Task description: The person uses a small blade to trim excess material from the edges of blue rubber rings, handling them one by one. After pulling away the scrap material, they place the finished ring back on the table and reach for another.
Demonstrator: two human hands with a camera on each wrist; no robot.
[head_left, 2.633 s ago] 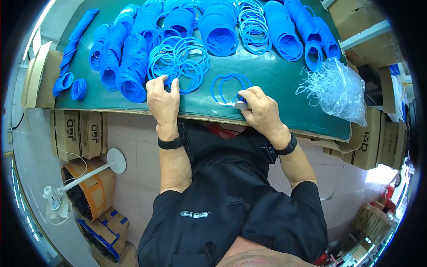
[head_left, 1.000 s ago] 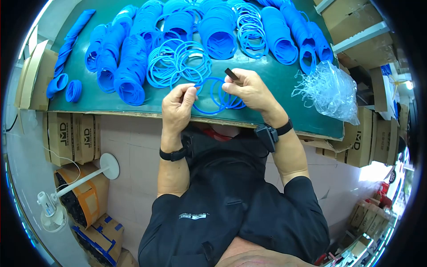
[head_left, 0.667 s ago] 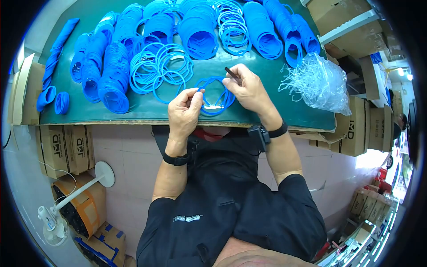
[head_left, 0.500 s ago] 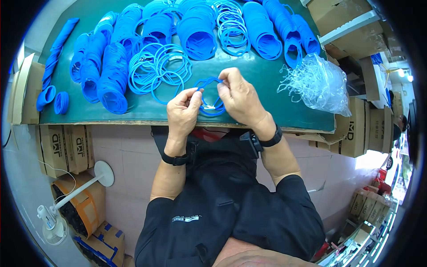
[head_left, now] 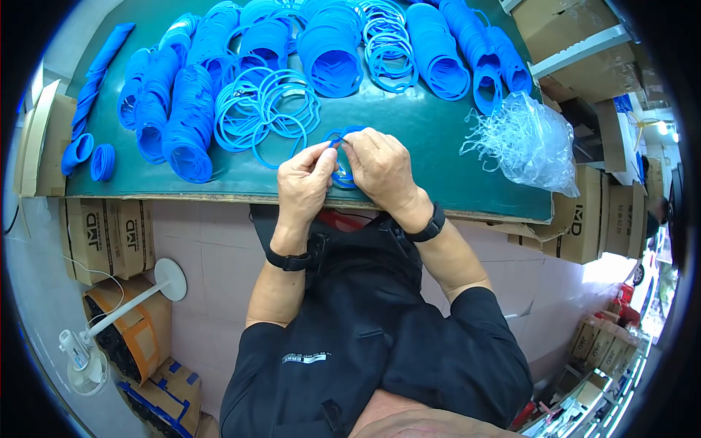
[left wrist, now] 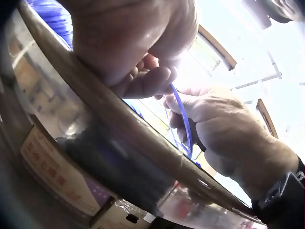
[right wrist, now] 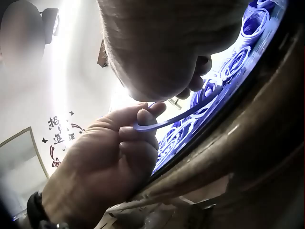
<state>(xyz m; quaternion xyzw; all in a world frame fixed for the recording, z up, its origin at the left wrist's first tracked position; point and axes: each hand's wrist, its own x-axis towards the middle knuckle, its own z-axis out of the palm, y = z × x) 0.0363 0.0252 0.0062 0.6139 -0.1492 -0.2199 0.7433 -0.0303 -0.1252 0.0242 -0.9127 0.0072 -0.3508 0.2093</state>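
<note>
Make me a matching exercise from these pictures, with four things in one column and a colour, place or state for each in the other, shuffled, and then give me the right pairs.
Things
1. Left hand
2. Plastic bag
3. Tabletop
4. Fan

Colours, places, states
A. Dark green
B. White, off the tabletop, on the person's left
C. Pinching a blue ring
D. See-through, lying near the tabletop's right end

Right pairs
1 goes with C
2 goes with D
3 goes with A
4 goes with B
</note>
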